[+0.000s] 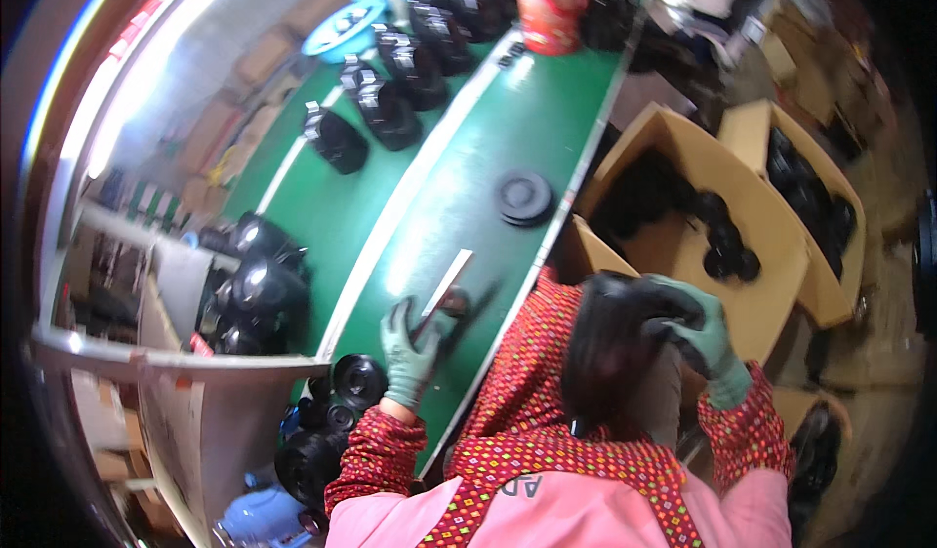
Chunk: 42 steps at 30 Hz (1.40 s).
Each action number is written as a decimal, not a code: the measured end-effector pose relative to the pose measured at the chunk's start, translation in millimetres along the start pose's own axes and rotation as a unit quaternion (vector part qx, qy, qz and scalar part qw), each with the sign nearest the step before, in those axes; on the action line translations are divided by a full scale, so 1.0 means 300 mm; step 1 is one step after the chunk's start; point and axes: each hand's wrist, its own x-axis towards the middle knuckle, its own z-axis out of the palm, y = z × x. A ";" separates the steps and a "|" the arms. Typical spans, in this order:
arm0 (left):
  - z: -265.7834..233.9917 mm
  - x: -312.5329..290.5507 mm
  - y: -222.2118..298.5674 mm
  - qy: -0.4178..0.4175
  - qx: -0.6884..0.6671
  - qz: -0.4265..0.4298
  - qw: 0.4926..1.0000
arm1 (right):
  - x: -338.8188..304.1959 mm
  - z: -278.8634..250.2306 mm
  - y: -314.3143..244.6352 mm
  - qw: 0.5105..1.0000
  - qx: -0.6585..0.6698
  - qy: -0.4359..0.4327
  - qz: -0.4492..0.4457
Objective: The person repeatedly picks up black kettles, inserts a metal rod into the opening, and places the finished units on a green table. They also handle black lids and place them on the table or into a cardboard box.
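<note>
My left hand (410, 353), in a pale green glove, is low over the green tabletop. Its thumb and fingers curl around the lower end of a thin tool with a pale flat blade (449, 280); the blade points away from me. A small brownish round thing (454, 302) lies against it, too blurred to name. Close to my body, my right hand (698, 328), gloved alike, grips the upper right side of a large glossy black plastic piece (610, 353), shaped like a bottle or shell. The piece hangs over my lap, off the table edge.
Stacked black discs (525, 199) sit near the table's right edge. Several black bottle-like pieces (334, 138) stand farther back, by a blue basin (344, 29) and red bucket (547, 11). Right are cardboard boxes (771, 284) with black parts; left, more black parts (259, 284).
</note>
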 end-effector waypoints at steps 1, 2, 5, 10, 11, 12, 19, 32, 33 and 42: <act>-0.068 0.019 0.139 -0.032 -0.008 0.059 0.998 | 0.021 -0.023 -0.009 0.999 0.024 0.023 0.000; -0.099 0.024 0.198 -0.099 -0.062 0.100 0.988 | 0.050 -0.031 -0.042 0.998 0.046 0.046 0.003; -0.153 0.012 0.340 -0.273 -0.344 0.091 0.894 | 0.144 0.009 -0.058 0.981 0.180 0.071 0.019; -0.255 0.036 0.335 -0.235 -0.358 0.122 0.895 | 0.305 0.322 0.170 0.989 0.134 0.034 -0.060; -0.292 0.051 0.319 -0.218 -0.427 0.014 0.877 | 0.336 0.391 0.122 0.990 0.142 0.003 -0.015; -0.320 0.071 0.307 -0.199 -0.493 -0.091 0.842 | 0.359 0.428 -0.022 0.893 0.386 -0.066 0.220; -0.162 0.643 -0.051 -0.017 -0.413 -0.092 0.906 | 0.323 0.567 0.283 0.995 0.059 -0.065 0.036; -0.172 1.011 -0.447 0.230 0.159 -0.193 0.941 | 0.307 0.585 0.193 0.979 -0.146 -0.085 -0.115; -0.224 1.013 -0.492 0.233 0.223 -0.232 0.918 | 0.307 0.590 0.188 0.979 -0.147 -0.088 -0.110; -0.402 1.054 -0.752 0.127 0.282 -0.352 0.883 | 0.317 0.615 0.197 0.975 -0.146 -0.103 -0.131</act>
